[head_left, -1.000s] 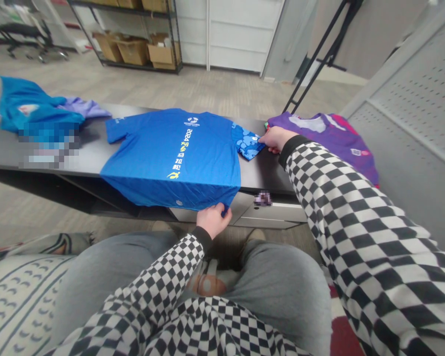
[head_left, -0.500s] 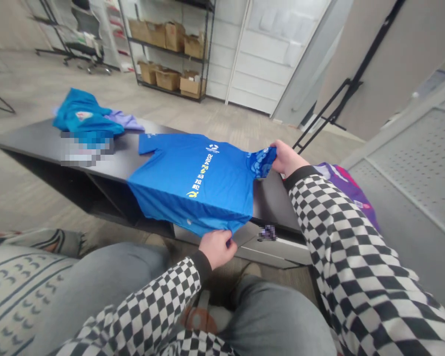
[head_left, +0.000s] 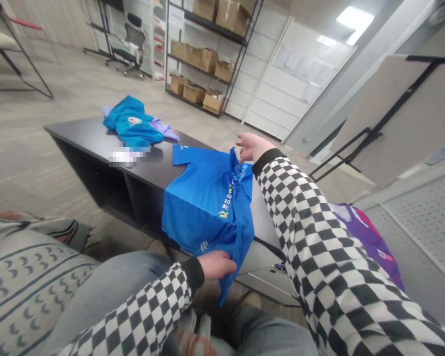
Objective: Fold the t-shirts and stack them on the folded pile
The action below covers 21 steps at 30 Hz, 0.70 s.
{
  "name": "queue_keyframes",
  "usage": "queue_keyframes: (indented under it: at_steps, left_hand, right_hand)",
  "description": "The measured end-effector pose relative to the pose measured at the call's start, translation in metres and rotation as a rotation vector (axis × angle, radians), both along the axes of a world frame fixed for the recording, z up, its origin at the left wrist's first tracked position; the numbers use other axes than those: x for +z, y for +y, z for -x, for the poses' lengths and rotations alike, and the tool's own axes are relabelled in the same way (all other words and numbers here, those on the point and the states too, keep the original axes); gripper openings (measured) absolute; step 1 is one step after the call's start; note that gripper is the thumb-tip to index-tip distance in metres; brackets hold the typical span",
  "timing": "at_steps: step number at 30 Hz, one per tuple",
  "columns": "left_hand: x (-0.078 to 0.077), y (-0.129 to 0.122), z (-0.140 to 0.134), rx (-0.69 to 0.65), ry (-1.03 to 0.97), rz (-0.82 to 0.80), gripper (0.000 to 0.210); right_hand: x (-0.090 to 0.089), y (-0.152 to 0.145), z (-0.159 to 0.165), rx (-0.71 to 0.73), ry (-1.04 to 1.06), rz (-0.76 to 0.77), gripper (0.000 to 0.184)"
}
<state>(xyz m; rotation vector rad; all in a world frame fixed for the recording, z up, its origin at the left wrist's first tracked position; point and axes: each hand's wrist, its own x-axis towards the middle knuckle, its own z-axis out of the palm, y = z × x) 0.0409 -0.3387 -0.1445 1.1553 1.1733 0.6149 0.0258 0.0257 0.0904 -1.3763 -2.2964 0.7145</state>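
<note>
— Blue T-shirt (head_left: 203,198), draped over the near edge of the black table (head_left: 81,133). Held how?
— Hem pinched in the closed grip of the left hand (head_left: 217,263); sleeve side raised over the chest print, nipped by the right hand (head_left: 252,147).
— Step?
— Mid-fold, by the look: one side crossing over. Next calls for laying it flat, edges matched.
— Containers?
— Open cubbies (head_left: 133,193) under the table, too dark to tell. Farther off, cardboard boxes (head_left: 193,91) on a wire rack (head_left: 241,54), contents hidden.

Teal shirt heap (head_left: 132,124) on dark table (head_left: 82,135); boxed shelving (head_left: 207,54) behind.
</note>
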Motion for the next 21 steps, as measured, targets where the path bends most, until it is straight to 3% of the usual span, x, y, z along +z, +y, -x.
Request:
queue_keyframes:
  at_steps: [1,3,6,9,13,17,21]
  left_hand:
    - [-0.005,0.002,-0.001,0.077,-0.038,-0.013,0.010]
    - [-0.010,0.006,-0.007,0.259,-0.153,-0.035,0.024]
    - [-0.010,0.010,-0.021,0.423,-0.325,-0.061,0.036]
    - [-0.005,0.009,-0.029,0.476,-0.273,-0.166,0.027]
    - [0.003,0.004,-0.033,0.513,-0.105,-0.264,0.028]
    - [0.010,0.002,-0.036,0.549,-0.222,-0.301,0.028]
    - [0.016,0.001,-0.036,0.567,-0.301,-0.316,0.030]
  right_hand:
    - [-0.005,0.001,0.006,0.004,-0.024,0.047,0.064]
    - [-0.011,0.003,0.007,-0.042,-0.057,0.188,0.073]
    - [-0.015,0.008,-0.015,-0.087,-0.173,0.109,0.057]
    - [-0.027,0.009,-0.047,-0.085,-0.315,-0.035,0.033]
    - [-0.057,0.006,-0.078,-0.023,-0.423,-0.092,0.028]
    - [-0.085,0.009,-0.084,0.006,-0.467,-0.139,0.030]
    - [-0.099,0.017,-0.081,0.010,-0.463,-0.172,0.021]
